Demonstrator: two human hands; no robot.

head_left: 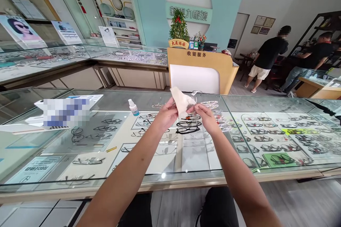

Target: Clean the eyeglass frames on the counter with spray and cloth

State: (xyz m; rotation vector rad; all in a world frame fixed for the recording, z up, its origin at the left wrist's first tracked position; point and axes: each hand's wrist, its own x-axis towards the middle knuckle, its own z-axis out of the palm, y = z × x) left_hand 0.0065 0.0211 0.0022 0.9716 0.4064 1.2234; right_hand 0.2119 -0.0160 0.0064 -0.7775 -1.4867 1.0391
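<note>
A pale cloth (pixel 180 102) is raised above the glass counter, gripped by my left hand (pixel 168 114), whose fingers are closed on its lower left side. My right hand (pixel 204 114) is closed in a pinch at the cloth's right, on a thin-framed pair of glasses (pixel 192 103) with a small white tag; part of the frame is hidden by cloth and fingers. Below and between my hands, dark-framed glasses (pixel 188 127) lie in a row. A small spray bottle (pixel 133 108) with blue liquid stands on the glass to the left.
The glass display counter (pixel 160 175) spans the front, with many glasses inside. Papers (pixel 92 100) lie at its left. Beyond are a wooden service desk (pixel 229 74) with a plant (pixel 179 28), and two people (pixel 270 51) at the back right.
</note>
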